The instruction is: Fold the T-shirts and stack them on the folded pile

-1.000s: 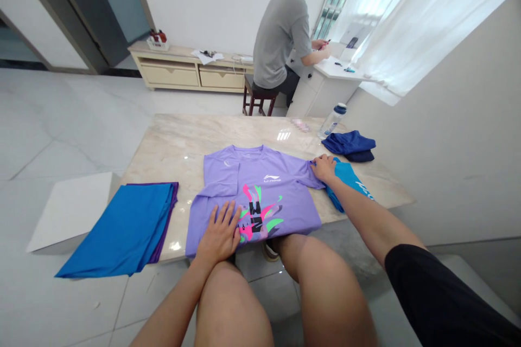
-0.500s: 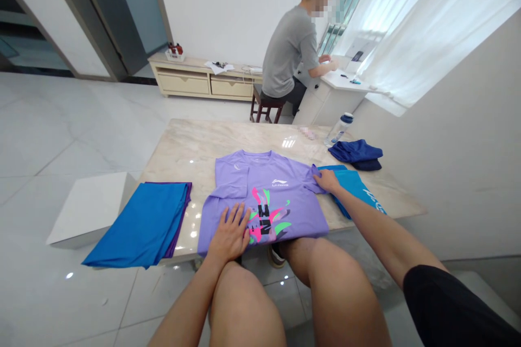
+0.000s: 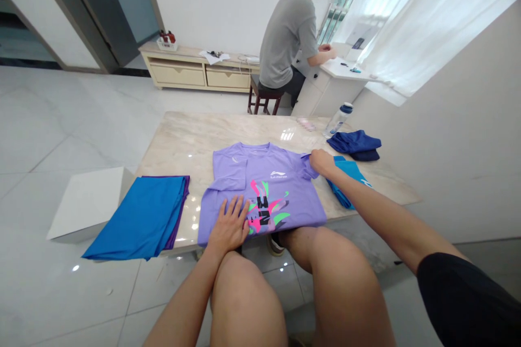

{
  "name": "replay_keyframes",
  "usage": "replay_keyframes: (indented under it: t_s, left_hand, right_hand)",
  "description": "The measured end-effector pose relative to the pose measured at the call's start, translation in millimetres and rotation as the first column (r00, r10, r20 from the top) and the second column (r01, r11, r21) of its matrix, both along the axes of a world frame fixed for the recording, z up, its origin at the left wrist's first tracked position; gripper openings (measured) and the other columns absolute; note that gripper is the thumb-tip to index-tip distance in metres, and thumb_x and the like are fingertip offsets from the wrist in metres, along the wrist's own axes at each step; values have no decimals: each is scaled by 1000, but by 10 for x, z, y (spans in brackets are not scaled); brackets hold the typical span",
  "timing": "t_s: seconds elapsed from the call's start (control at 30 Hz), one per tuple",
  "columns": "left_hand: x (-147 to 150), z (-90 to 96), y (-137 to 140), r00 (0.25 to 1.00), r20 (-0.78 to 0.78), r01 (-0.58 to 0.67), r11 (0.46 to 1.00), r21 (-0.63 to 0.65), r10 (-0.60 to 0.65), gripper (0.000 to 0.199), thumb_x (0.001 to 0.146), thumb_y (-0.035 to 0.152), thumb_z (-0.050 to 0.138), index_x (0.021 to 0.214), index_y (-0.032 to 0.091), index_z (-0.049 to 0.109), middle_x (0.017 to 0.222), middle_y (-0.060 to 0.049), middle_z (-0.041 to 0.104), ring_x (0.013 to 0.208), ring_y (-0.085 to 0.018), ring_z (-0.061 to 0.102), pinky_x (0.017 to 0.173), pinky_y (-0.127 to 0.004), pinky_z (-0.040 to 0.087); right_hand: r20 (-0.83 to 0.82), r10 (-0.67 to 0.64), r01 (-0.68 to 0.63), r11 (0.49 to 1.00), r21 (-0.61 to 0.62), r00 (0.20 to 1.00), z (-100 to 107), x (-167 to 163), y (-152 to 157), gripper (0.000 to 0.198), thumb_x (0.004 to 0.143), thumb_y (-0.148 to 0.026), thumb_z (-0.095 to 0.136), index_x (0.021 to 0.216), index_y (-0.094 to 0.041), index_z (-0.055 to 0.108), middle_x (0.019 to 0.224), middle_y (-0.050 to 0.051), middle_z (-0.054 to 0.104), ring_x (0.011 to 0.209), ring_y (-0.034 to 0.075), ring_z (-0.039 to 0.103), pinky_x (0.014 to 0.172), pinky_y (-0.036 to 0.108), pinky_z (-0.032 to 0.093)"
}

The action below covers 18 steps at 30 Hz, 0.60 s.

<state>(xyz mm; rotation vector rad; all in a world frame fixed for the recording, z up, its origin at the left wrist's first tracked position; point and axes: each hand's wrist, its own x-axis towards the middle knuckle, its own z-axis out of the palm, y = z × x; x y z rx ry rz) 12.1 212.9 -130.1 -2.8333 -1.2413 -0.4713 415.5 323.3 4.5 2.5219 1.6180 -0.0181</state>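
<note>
A purple T-shirt [image 3: 285, 195] with a colourful print lies spread on the marble-topped table [image 3: 211, 127], collar pointing away from me. Its left-side sleeve is folded inward over the chest. My left hand [image 3: 230, 222] rests flat on the lower left of the shirt, fingers spread. At the shirt's right side, my right hand [image 3: 323, 162] has its fingers closed on the other sleeve, which is bunched and slightly lifted. Under and beyond my right wrist lies a folded light-blue garment [image 3: 345, 173] with white lettering.
Folded blue and purple cloth [image 3: 138, 217] hangs over the table's left front edge, near a white box [image 3: 89, 200]. At the back right are a water bottle [image 3: 338, 120] and a dark-blue garment [image 3: 354, 145]. A person in grey [image 3: 285, 38] sits at a white desk [image 3: 345, 73].
My right hand has drawn the sleeve inward to the left and up a little, closing its fingers around it. My left hand stays flat on the shirt. The view has shifted slightly.
</note>
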Motion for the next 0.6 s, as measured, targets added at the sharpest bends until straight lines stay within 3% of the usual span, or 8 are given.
replay_keyframes:
  t_s: [0.13, 0.3, 0.37, 0.5, 0.6]
  left_hand:
    - [-3, -13, 2, 1000, -10, 2, 1000, -4, -3, 66, 102, 30, 53, 167, 15, 54, 173, -20, 49, 159, -40, 46, 131, -64, 31]
    - [-6, -3, -4, 1000, -14, 6, 1000, -25, -6, 66, 103, 30, 52, 167, 14, 54, 173, -20, 48, 160, -40, 45, 132, -64, 30]
    - [-3, 0, -4, 1000, -11, 7, 999, -40, -7, 66, 102, 30, 53, 167, 14, 54, 173, -20, 48, 161, -41, 44, 133, -64, 29]
    - [2, 4, -6, 1000, -4, 7, 998, -64, -8, 66, 102, 31, 52, 167, 14, 54, 174, -21, 46, 162, -41, 43, 134, -65, 27]
    - [3, 15, -17, 1000, -24, -7, 997, -73, 5, 66, 103, 30, 51, 167, 14, 53, 175, -20, 45, 163, -40, 41, 135, -64, 26]
  right_hand:
    - [-103, 43, -38, 998, 44, 994, 46, -419, 174, 41, 110, -30, 55, 132, -3, 77, 127, 32, 77, 123, 37, 76, 100, 37, 58]
    - [-475, 78, -141, 985, -98, 876, 106, -830, 279, 57, 118, -45, 37, 115, -6, 78, 87, 17, 84, 74, 22, 80, 74, 25, 60]
    - [-478, 137, -205, 974, -93, 867, 90, -850, 263, 55, 118, -40, 34, 120, -5, 75, 86, 15, 84, 69, 19, 78, 74, 25, 60]
    - [-239, 310, -326, 945, -27, 920, -36, -761, 172, 39, 113, -31, 47, 130, -9, 74, 111, 19, 83, 103, 25, 80, 99, 31, 57]
    - [-222, 398, -409, 913, -3, 890, -245, -741, 53, 42, 111, -31, 51, 141, -11, 71, 142, 22, 74, 136, 31, 66, 119, 38, 46]
